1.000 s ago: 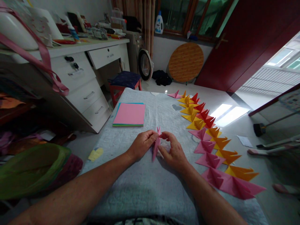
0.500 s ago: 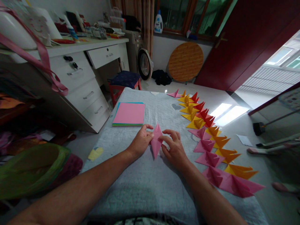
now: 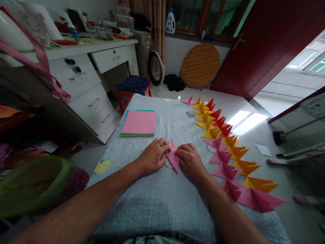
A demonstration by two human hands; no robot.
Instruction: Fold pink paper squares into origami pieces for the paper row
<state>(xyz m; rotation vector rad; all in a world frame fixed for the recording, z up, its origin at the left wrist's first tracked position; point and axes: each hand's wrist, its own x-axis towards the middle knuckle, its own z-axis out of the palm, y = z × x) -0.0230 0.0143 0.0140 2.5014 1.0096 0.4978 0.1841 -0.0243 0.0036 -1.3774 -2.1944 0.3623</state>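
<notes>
A pink folded origami paper (image 3: 173, 156), a narrow diamond with a point at each end, lies between my hands low over the cloth-covered table (image 3: 152, 200). My left hand (image 3: 154, 154) pinches its left edge between thumb and fingers. On the opposite edge, my right hand (image 3: 190, 158) has its fingertips closed on the paper. Beyond my left hand rests a stack of square paper (image 3: 138, 122), pink on top, with blue and green edges showing. To the right stand rows of folded paper cranes: pink cranes (image 3: 228, 171), yellow cranes (image 3: 212, 132), orange cranes (image 3: 245, 166) and red cranes (image 3: 223, 123).
A white desk (image 3: 83, 81) with cluttered top stands at the left, and a green-lined bin (image 3: 38, 183) sits below it. Behind the table are a stool (image 3: 133, 84), a washing machine with its round door (image 3: 155, 68) ajar, and a round wooden tabletop (image 3: 200, 65).
The pink paper was seen edge-on, then turned flat to face me, and now lies lower and tilted the other way. My right fingers have closed in on its right edge.
</notes>
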